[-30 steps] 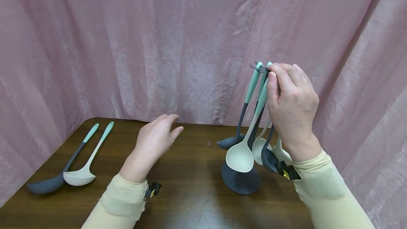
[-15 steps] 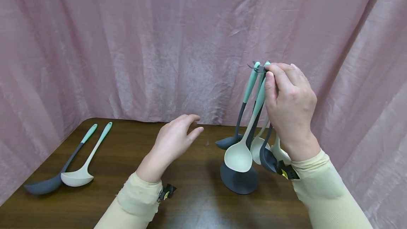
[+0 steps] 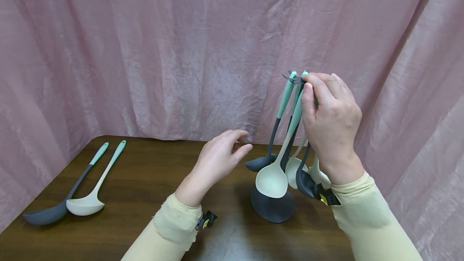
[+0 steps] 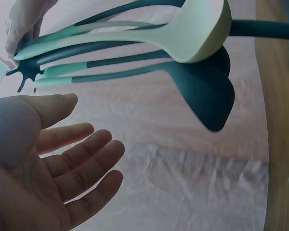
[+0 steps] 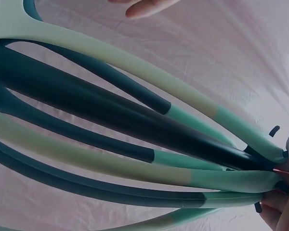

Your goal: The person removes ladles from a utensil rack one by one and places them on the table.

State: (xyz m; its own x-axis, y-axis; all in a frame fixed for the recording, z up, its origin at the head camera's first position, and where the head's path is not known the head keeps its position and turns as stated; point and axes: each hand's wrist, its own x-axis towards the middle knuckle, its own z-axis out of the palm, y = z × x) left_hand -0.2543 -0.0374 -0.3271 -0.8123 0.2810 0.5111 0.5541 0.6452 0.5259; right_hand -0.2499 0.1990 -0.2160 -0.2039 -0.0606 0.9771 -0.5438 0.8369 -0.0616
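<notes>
My right hand (image 3: 333, 112) pinches the hooked top of a dark utensil stand (image 3: 272, 208), its thumb and fingers curled round it. From the hooks hang several ladles and spoons with mint-green handle ends. A cream ladle (image 3: 272, 181) hangs at the front, over the round base, and a dark ladle (image 3: 258, 163) at its left. The stand's post (image 5: 111, 106) runs among the handles in the right wrist view. My left hand (image 3: 219, 156) is in the air left of the hanging utensils, fingers relaxed and holding nothing; its bare palm (image 4: 24, 178) shows in the left wrist view.
On the left of the brown wooden table (image 3: 152, 180) lie a dark ladle (image 3: 47, 214) and a cream ladle (image 3: 85, 205) side by side, handles pointing to the back. A pink curtain (image 3: 181, 51) hangs behind the table and along its sides.
My left hand has moved steadily right, toward the stand, staying relaxed. My right hand keeps its hold on the stand's top, and the hanging utensils look almost unmoved.
</notes>
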